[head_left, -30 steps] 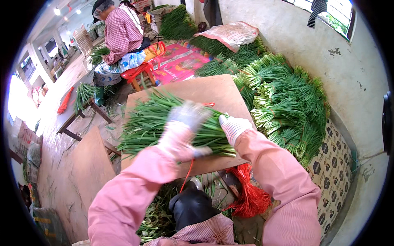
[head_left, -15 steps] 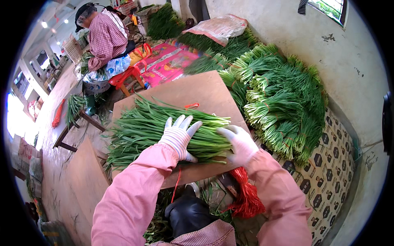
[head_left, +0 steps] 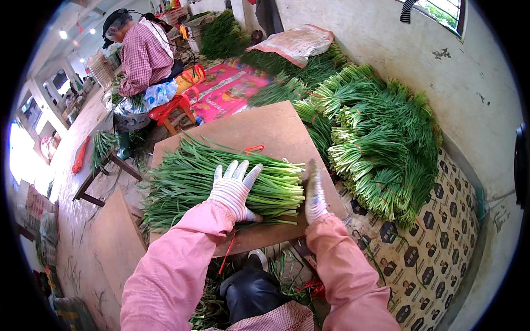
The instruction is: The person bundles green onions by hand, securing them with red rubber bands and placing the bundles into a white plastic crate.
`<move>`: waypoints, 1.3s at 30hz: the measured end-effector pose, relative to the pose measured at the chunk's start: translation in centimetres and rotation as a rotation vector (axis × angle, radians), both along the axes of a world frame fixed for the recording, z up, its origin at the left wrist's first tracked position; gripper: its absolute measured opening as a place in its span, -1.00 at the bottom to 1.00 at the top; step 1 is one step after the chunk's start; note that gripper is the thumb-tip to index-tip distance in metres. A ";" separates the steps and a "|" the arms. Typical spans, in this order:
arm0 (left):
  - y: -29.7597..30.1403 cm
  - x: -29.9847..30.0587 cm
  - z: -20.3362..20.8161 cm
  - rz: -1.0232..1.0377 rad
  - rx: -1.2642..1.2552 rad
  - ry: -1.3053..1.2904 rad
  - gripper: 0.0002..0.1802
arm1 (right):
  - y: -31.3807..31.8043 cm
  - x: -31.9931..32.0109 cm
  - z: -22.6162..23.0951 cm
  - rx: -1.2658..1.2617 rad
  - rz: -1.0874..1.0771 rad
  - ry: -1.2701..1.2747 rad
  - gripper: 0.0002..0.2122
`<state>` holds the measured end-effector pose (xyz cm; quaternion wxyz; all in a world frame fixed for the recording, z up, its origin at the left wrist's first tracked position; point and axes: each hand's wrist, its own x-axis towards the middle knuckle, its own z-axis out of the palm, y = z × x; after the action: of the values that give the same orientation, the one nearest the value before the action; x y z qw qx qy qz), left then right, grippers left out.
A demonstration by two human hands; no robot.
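Observation:
A thick bunch of garlic chives [head_left: 185, 179] lies across a brown board [head_left: 279, 121], green leaves to the left and pale stem ends to the right. My left hand [head_left: 234, 190], in a striped white glove, rests on top of the bunch with fingers spread and the thumb at its near side. Just right of the stem ends, my gloved right hand [head_left: 316, 190] is held on edge, fingers stretched straight, palm facing the stems. Whether it touches them is hard to see. A red string passes beneath the bunch: its looped far end [head_left: 255, 149] and near end [head_left: 226, 254] show.
Tied chive bundles [head_left: 381, 143] are heaped on patterned sheeting [head_left: 441, 243] to the right. A sack [head_left: 295, 44] covers more behind. At the far left a co-worker [head_left: 146, 60] sits on a red stool [head_left: 172, 110], near a low bench [head_left: 107, 176]. A wall stands on the right.
My right hand has turned from being curved around the stem ends to a flat, upright pose beside them. The stem ends look more even. My left hand has shifted slightly left.

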<state>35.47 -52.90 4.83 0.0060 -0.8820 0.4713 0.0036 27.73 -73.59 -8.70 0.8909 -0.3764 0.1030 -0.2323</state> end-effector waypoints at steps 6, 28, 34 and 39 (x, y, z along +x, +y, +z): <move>-0.1 0.3 0.0 0.042 0.083 0.030 0.27 | 3.6 0.7 2.1 -0.149 -0.083 -0.163 -0.42; 1.2 0.5 -1.7 0.130 -0.130 0.119 0.10 | 5.7 8.6 14.9 -1.960 1.118 0.641 0.09; 1.2 2.3 0.5 0.028 0.004 0.273 0.07 | 6.0 8.4 14.4 -1.967 1.078 0.764 0.07; 0.5 7.2 1.4 -0.243 0.009 0.058 0.29 | 6.5 8.4 14.9 -2.056 1.032 0.798 0.05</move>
<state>42.66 -52.35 6.21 -0.0035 -0.8179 0.5746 0.0302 36.13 -67.13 6.15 0.0706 -0.9484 -0.0241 0.3081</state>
